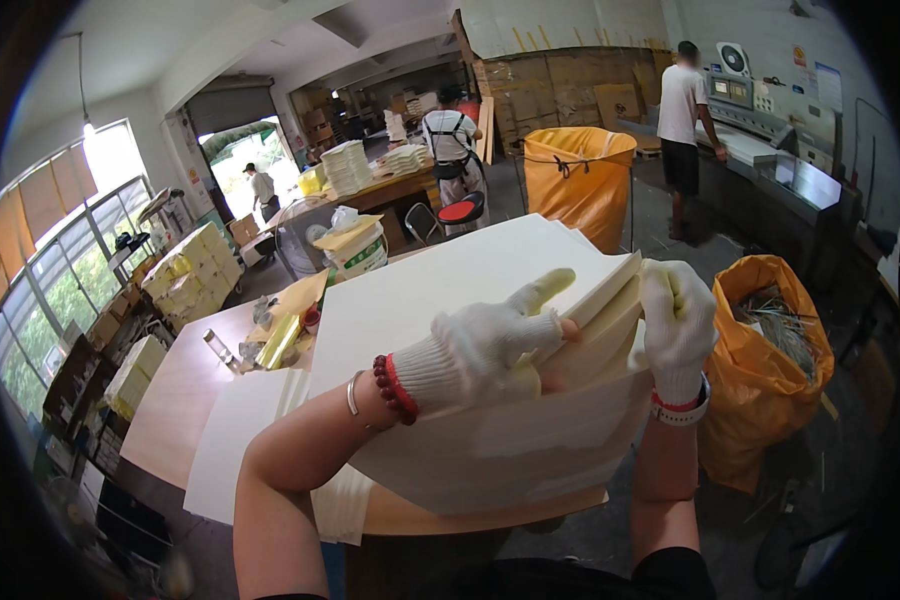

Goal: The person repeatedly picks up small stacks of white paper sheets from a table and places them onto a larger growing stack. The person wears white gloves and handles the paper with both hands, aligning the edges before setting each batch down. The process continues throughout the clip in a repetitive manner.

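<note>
A stack of large white paper sheets (420, 285) covers much of the table before me. Several of its sheets (510, 455) are bent up and curl toward me along the near side. My left hand (495, 345), in a white knit glove with some bare fingertips, reaches over that curled edge. Its thumb or forefinger is stretched out and its fingers are spread against the sheets, partly hidden by them. At the right corner my right hand (676, 318), gloved too, is closed on the sheets' edge. A fanned bundle of sheet edges (605, 305) shows between both hands.
More white sheets (240, 440) lie on the wooden table (170, 400) at left, near a yellow roll (280, 340) and a white bucket (358, 250). Orange waste bags (580, 180) stand ahead and at right (750, 400). One person (681, 110) works at a machine; others are farther back.
</note>
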`<state>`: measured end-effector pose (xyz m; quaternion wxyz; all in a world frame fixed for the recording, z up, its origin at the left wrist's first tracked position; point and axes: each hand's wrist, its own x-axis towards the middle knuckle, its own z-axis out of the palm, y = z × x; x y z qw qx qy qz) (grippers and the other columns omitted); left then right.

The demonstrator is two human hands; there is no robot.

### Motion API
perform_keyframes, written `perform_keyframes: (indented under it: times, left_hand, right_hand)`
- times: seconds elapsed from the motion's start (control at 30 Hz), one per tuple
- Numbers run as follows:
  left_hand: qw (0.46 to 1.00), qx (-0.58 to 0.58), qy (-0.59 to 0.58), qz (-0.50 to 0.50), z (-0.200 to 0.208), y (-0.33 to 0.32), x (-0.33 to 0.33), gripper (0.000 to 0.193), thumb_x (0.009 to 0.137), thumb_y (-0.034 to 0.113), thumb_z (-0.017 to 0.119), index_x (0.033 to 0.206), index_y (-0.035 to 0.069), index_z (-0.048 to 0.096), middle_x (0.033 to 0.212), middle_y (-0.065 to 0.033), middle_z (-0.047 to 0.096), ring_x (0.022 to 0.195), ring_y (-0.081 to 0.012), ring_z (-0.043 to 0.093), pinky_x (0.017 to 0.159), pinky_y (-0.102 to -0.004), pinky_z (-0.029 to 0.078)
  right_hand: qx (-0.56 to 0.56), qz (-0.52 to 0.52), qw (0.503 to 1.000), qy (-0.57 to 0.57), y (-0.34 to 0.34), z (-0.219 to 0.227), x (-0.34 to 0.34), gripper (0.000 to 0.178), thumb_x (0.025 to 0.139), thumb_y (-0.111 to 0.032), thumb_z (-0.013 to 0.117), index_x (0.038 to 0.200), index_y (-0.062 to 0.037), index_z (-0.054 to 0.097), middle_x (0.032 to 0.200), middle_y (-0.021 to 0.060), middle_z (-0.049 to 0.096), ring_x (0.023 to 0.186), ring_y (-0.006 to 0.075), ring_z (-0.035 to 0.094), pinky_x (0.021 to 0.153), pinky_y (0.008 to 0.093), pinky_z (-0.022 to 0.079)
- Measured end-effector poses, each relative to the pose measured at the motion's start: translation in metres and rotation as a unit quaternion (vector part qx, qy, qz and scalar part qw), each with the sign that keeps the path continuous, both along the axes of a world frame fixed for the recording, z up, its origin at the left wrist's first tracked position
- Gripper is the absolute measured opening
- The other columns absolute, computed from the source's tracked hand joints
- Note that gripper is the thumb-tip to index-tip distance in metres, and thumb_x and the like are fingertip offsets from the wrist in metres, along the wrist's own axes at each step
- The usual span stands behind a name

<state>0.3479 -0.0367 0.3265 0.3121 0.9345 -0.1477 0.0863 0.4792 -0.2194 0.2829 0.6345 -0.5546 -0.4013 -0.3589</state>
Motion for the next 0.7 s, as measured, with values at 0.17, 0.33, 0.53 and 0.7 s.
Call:
perform_keyframes:
  times: [0.17,0.33,0.53,0.7]
  left_hand:
    - [0.986,0.120,-0.118,-0.024,0.002,-0.001,-0.002,0.050,0.067,0.005,0.083,0.113,0.013,0.065,0.147,-0.0268,0.035,0.126,-0.0397,0.049,0.099,-0.0344,0.044]
    - [0.986,0.128,-0.097,-0.035,0.005,-0.006,-0.002,0.043,0.071,0.003,0.077,0.111,0.011,0.065,0.145,-0.0237,0.041,0.124,-0.0336,0.053,0.093,-0.0331,0.047]
    - [0.998,0.053,0.018,0.038,0.014,-0.016,-0.005,0.045,0.072,0.010,0.079,0.114,0.010,0.064,0.144,-0.0219,0.043,0.123,-0.0304,0.053,0.094,-0.0320,0.046]
    - [0.978,0.163,-0.126,-0.019,0.009,-0.009,-0.007,0.047,0.071,0.014,0.082,0.114,0.016,0.065,0.147,-0.0223,0.038,0.123,-0.0355,0.053,0.097,-0.0338,0.045]
  right_hand:
    - [-0.008,0.016,1.000,0.015,-0.001,-0.002,0.001,0.016,0.087,-0.004,0.058,0.075,0.0065,0.058,0.067,0.0127,0.056,0.060,0.0214,0.055,0.056,0.0328,0.042]
    - [-0.020,0.029,0.999,0.040,-0.003,-0.002,0.001,0.015,0.087,-0.004,0.060,0.075,0.0057,0.059,0.067,0.0122,0.056,0.060,0.0197,0.054,0.056,0.0319,0.042]
    - [0.004,0.013,1.000,0.024,-0.002,-0.004,0.003,0.014,0.087,-0.003,0.060,0.077,0.0061,0.060,0.068,0.0126,0.058,0.061,0.0195,0.056,0.058,0.0314,0.044]
    - [0.001,0.016,0.999,0.049,-0.002,-0.006,0.001,0.011,0.086,-0.002,0.061,0.079,0.0066,0.061,0.071,0.0139,0.060,0.064,0.0203,0.059,0.060,0.0316,0.045]
